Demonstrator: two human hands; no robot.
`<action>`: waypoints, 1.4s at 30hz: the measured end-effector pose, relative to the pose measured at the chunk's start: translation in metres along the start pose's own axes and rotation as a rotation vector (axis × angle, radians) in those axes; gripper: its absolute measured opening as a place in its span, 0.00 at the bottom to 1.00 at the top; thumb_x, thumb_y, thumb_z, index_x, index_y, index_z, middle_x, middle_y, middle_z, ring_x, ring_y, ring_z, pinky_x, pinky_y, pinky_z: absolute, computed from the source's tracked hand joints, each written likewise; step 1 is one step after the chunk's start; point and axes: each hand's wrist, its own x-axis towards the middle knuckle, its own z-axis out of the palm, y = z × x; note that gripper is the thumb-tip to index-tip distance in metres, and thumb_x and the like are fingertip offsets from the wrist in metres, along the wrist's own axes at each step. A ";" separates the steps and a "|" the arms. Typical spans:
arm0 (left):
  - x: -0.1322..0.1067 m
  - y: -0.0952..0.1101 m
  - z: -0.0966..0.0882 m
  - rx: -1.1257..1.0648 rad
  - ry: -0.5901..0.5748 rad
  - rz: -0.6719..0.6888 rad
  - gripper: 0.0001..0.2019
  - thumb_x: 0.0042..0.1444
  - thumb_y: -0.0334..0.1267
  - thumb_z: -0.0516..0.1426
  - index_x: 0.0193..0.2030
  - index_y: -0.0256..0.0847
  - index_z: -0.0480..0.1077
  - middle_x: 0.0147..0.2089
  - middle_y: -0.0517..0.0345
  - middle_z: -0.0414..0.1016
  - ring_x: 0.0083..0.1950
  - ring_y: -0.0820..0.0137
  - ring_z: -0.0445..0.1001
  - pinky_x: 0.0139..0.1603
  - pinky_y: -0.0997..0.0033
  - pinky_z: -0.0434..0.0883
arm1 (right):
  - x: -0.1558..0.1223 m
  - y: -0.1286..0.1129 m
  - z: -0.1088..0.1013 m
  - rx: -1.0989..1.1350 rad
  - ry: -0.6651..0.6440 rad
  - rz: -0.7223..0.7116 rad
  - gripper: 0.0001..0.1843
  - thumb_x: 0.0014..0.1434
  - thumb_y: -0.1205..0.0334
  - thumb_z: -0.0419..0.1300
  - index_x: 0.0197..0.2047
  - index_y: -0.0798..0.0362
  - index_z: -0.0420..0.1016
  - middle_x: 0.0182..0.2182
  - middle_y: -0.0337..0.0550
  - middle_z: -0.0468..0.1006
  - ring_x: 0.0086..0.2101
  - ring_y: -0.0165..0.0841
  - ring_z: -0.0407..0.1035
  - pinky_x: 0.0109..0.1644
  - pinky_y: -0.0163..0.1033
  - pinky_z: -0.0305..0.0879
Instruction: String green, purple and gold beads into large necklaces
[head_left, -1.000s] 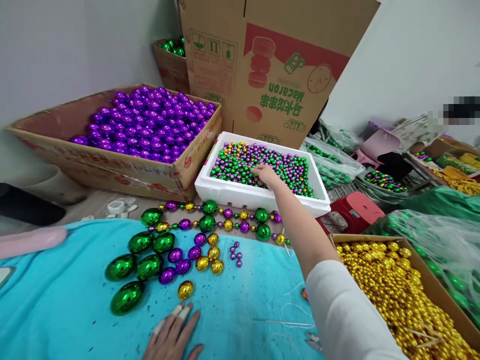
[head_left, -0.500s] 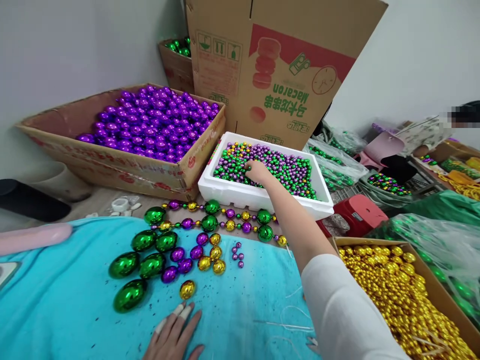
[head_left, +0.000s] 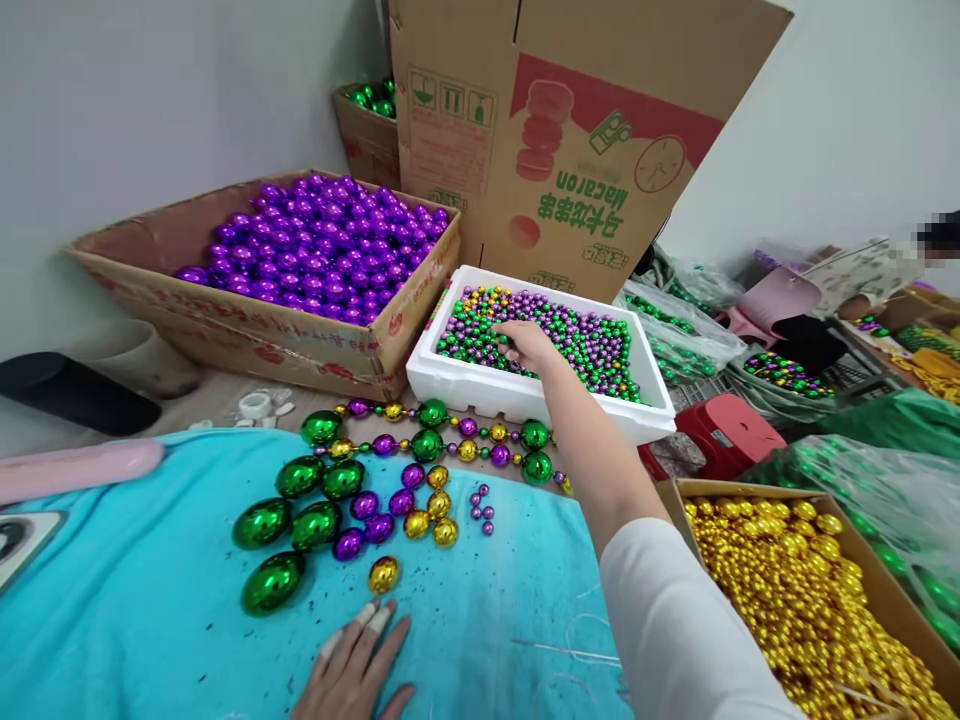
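Observation:
My left hand lies flat on the blue cloth, fingers spread, with white wraps on two fingertips. Just beyond it sits a single gold bead. My right hand reaches into a white foam box of small green, purple and gold beads. Its fingers are bent and apart at the beads; the palm side is hidden. On the cloth lie large green beads, purple beads, gold beads and several small purple beads. Strung beads run in two rows before the box.
A carton of purple beads stands at back left, beside an upright cardboard box. Gold beads fill a carton at right, near a red stool. A needle with thread lies on the cloth. Another person's arm shows far right.
My right hand's fingers have loosened from a closer pinch and stretch further left over the small beads. My left hand stays flat on the cloth. The view has shifted slightly.

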 end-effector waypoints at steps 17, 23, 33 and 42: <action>0.013 0.000 -0.025 -0.145 -0.177 -0.014 0.25 0.61 0.53 0.50 0.60 0.43 0.69 0.62 0.43 0.69 0.65 0.51 0.62 0.62 0.48 0.60 | -0.191 0.082 0.052 -0.301 -0.336 0.263 0.11 0.56 0.72 0.60 0.42 0.53 0.77 0.34 0.43 0.77 0.34 0.33 0.72 0.39 0.36 0.69; 0.012 0.000 -0.026 -0.136 -0.179 0.010 0.25 0.62 0.52 0.50 0.61 0.42 0.68 0.62 0.42 0.68 0.66 0.51 0.60 0.62 0.48 0.59 | -0.212 0.104 0.080 -0.441 -0.236 0.201 0.22 0.55 0.69 0.62 0.54 0.55 0.73 0.50 0.52 0.72 0.45 0.37 0.71 0.51 0.38 0.65; 0.007 -0.002 -0.019 -0.127 -0.115 0.009 0.24 0.60 0.53 0.52 0.59 0.46 0.71 0.61 0.46 0.71 0.64 0.52 0.63 0.60 0.50 0.62 | -0.217 0.099 0.075 -0.397 -0.157 0.105 0.21 0.56 0.67 0.62 0.53 0.56 0.74 0.48 0.50 0.74 0.40 0.35 0.72 0.49 0.37 0.67; 0.004 -0.008 -0.007 -0.092 -0.096 -0.004 0.24 0.60 0.52 0.51 0.60 0.50 0.71 0.62 0.52 0.71 0.64 0.55 0.64 0.60 0.54 0.64 | -0.089 0.036 -0.041 -0.654 0.223 0.085 0.16 0.63 0.64 0.52 0.51 0.55 0.76 0.49 0.49 0.78 0.49 0.38 0.70 0.53 0.38 0.62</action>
